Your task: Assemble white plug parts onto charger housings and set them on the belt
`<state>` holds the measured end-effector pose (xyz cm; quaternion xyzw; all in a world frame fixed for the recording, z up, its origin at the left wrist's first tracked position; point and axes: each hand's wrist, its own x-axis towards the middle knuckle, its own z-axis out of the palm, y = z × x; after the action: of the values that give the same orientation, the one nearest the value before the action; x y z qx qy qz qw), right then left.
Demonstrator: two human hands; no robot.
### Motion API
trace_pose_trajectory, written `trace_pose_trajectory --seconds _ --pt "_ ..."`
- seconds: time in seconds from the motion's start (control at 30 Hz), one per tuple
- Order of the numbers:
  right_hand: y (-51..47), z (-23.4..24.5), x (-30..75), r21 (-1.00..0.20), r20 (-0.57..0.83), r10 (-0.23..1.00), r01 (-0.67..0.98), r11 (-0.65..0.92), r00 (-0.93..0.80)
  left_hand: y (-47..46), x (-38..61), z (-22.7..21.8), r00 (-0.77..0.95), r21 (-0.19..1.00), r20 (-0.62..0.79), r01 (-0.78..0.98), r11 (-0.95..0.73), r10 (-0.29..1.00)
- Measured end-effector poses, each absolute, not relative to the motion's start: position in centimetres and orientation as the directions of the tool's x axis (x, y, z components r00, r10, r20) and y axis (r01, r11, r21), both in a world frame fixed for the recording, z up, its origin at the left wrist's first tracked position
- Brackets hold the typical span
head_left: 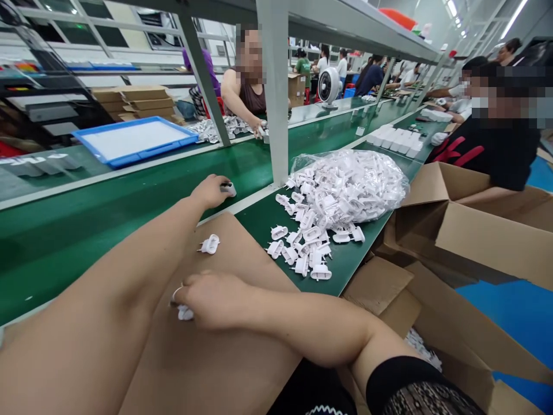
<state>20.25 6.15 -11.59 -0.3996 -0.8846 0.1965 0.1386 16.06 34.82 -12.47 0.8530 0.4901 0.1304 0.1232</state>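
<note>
My left hand (211,192) is stretched out over the green conveyor belt (173,184), its fingers closed on a small white plastic piece (231,189) with a dark side. Nearer to me, my right hand (213,298) rests low over a brown cardboard sheet (242,357). Its fingers are pinched on a white plug part (185,313), mostly covered by the hand. Another white plug part (210,244) with thin pins lies on the cardboard between both hands. To the right, loose plug parts (309,245) spill from a clear plastic bag (367,184) full of them.
A grey upright post (276,92) stands just beyond my left hand. Open cardboard boxes (496,230) sit at the right. Across the belt are a blue-rimmed tray (138,141) and a person (246,86) handling parts. White housings (395,140) stand in rows farther along.
</note>
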Motion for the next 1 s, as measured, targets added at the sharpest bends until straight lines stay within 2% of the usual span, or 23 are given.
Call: trace_pose_trajectory --seconds 0.1,0.17,0.27,0.33,0.4,0.5,0.6,0.67,0.73,0.83,0.9,1.0 --pt "6.3 -11.3 20.5 -0.454 0.155 0.756 0.634 0.626 -0.636 32.0 13.4 -11.6 0.409 0.414 0.221 0.783 -0.465 0.885" --pt "6.5 -10.8 21.0 -0.488 0.234 0.794 0.638 0.596 -0.562 28.8 10.8 -10.4 0.356 0.48 0.272 0.755 -0.446 0.894" --pt "7.1 -10.2 21.8 -0.661 0.342 0.889 0.594 0.458 -0.306 22.7 6.2 -8.6 0.26 0.589 0.244 0.725 -0.356 0.934" --pt "7.9 -10.3 22.1 -0.813 0.35 0.931 0.459 0.359 -0.107 18.1 3.4 -8.2 0.199 0.645 0.196 0.711 -0.279 0.96" --pt "8.9 -10.8 22.0 -0.928 0.285 0.958 0.255 0.271 0.02 13.8 1.3 -8.8 0.139 0.702 0.153 0.682 -0.207 0.978" --pt "9.8 -11.9 21.2 -0.99 0.143 0.989 -0.003 0.143 -0.023 8.6 0.0 -11.1 0.151 0.777 0.102 0.606 -0.173 0.983" --pt "9.6 -12.4 20.3 -0.995 0.098 0.983 -0.043 0.092 -0.156 5.9 0.0 -13.6 0.204 0.808 0.134 0.545 -0.226 0.97" --pt "8.8 -12.2 19.9 -0.985 0.142 0.966 0.062 0.158 -0.215 5.4 0.0 -14.5 0.214 0.82 0.156 0.517 -0.247 0.964" --pt "7.8 -11.7 19.8 -0.918 0.236 0.928 0.246 0.31 -0.29 5.5 -0.1 -14.9 0.242 0.832 0.157 0.491 -0.26 0.958" --pt "6.6 -10.9 19.7 -0.669 0.349 0.806 0.474 0.572 -0.479 5.9 -0.5 -14.9 0.291 0.837 0.198 0.448 -0.316 0.936" --pt "6.3 -10.6 19.6 -0.529 0.366 0.735 0.523 0.669 -0.57 6.2 -0.6 -14.9 0.3 0.838 0.232 0.421 -0.347 0.925" --pt "6.1 -10.5 19.2 -0.445 0.355 0.718 0.567 0.693 -0.598 6.3 -0.7 -15.1 0.304 0.844 0.228 0.413 -0.343 0.925"
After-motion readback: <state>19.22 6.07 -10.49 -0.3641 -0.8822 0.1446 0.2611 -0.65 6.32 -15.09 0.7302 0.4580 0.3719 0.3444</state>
